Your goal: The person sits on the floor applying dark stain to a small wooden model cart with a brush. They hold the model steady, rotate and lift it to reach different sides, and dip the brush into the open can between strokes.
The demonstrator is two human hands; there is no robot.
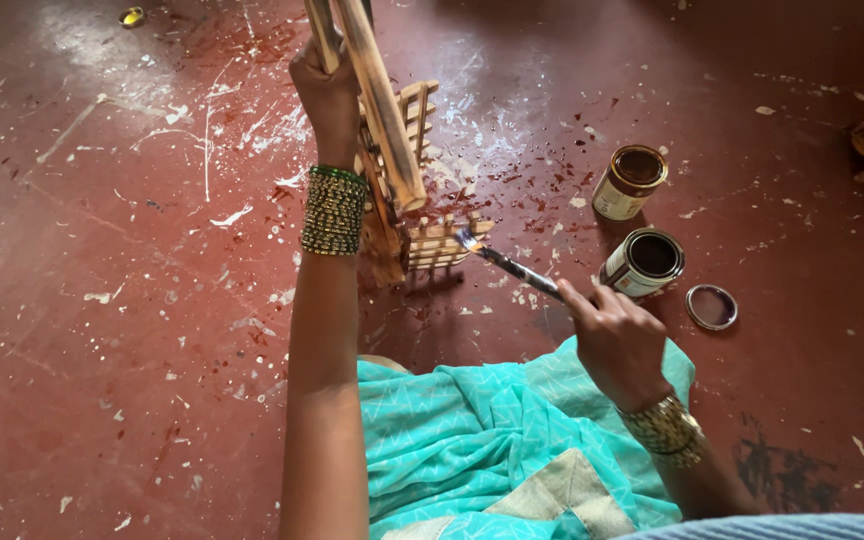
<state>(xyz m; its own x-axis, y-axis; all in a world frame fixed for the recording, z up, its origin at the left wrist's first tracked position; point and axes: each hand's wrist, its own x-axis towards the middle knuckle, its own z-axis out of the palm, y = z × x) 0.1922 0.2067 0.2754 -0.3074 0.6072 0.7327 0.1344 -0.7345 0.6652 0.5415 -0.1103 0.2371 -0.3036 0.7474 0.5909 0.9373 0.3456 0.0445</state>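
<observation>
Paintbrush [505, 262] in play, one of them, and your right hand [617, 340] is clamped round its handle, bristles stretched up and to the left, away from your body. Its long axis runs on a diagonal from your fist up to the tip, and the bristle end touches the lower slats of the wooden slatted frame [407, 180]. One frame, and your left hand [327, 95] is closed tight on its upper bars, holding it upright and leaning a little, its foot on the red floor [122, 330]. Your two hands are well apart: left one high and ahead, right one low and near your lap. The brush lies between them, tip just below and right of your left wrist. Two open paint tins: the nearer tin [644, 262] sits just beyond your right knuckles, the farther tin [630, 182] just past it. One round lid [711, 306] lies flat, right of your right hand. Stacked bangles show on both wrists.
</observation>
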